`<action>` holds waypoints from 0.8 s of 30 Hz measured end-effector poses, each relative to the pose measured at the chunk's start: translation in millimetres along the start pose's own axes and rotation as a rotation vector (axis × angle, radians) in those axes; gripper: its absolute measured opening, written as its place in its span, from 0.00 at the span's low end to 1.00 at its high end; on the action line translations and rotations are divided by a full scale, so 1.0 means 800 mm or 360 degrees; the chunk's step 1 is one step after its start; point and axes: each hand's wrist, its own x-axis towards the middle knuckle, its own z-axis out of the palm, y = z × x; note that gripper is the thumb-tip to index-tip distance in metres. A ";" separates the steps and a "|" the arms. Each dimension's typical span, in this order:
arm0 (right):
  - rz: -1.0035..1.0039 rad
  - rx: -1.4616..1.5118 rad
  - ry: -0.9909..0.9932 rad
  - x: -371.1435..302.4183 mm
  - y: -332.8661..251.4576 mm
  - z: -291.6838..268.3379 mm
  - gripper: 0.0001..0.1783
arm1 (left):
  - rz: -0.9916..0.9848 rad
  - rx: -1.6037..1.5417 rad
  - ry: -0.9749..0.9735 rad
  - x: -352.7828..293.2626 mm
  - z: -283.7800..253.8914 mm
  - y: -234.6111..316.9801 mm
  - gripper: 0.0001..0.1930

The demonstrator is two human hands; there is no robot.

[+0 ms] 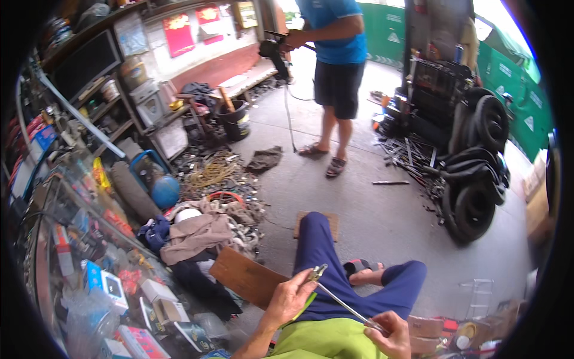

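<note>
Above my lap, a thin silvery rod or stiff cable [342,298] slants from upper left to lower right. My left hand [288,301] is closed around its upper end, where a small shiny metal fitting [318,273] pokes out past the fingertips. The lower end is pinched in my right hand [390,336], and a bit of metal shows at the fingers. Exactly what kind of part it is cannot be made out. Beneath the rod are my dark blue trousers [317,251] and yellow-green shirt [329,341].
Ahead stands a person in a blue shirt [335,36], holding a dark tool [275,57]. At left are a glass case [78,197] with boxes, piled cloths [197,236] and a black bucket [236,119]. Tyres [469,203] and scattered metal rods [412,152] lie at right.
</note>
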 end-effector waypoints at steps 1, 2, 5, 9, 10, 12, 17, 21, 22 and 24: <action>-0.0070 -0.0128 0.0048 0.000 -0.001 0.000 0.11 | -0.0029 -0.0044 -0.0030 -0.002 0.001 0.004 0.20; -0.0040 -0.0199 0.0080 0.003 -0.008 0.002 0.13 | -0.0051 -0.0184 -0.0044 -0.004 0.002 0.000 0.21; -0.0146 -0.0439 0.0079 0.006 -0.023 -0.002 0.13 | -0.0068 -0.0314 -0.0127 -0.005 0.008 -0.005 0.23; -0.0262 -0.0706 0.0133 0.000 -0.042 -0.008 0.11 | -0.0035 -0.0259 -0.0225 -0.002 0.011 -0.008 0.22; -0.0319 -0.0776 0.0153 0.000 -0.046 -0.007 0.11 | -0.0037 -0.0260 -0.0210 -0.002 0.011 -0.008 0.22; -0.0559 -0.0877 0.0196 0.003 -0.048 -0.003 0.10 | -0.0048 -0.0255 -0.0177 -0.002 0.012 -0.009 0.22; -0.0481 -0.0873 0.0196 0.005 -0.037 0.001 0.12 | -0.0234 -0.0141 -0.0170 -0.002 0.007 -0.001 0.21; -0.0491 -0.0774 0.0176 0.004 -0.041 0.005 0.10 | -0.0142 -0.0197 -0.0092 -0.004 0.007 -0.005 0.20; -0.0455 -0.0712 0.0175 0.004 -0.040 0.005 0.10 | -0.0097 -0.0228 -0.0069 -0.004 0.008 -0.005 0.20; -0.0381 -0.0591 0.0171 0.003 -0.036 0.005 0.11 | -0.0105 -0.0311 -0.0068 -0.003 0.008 -0.003 0.20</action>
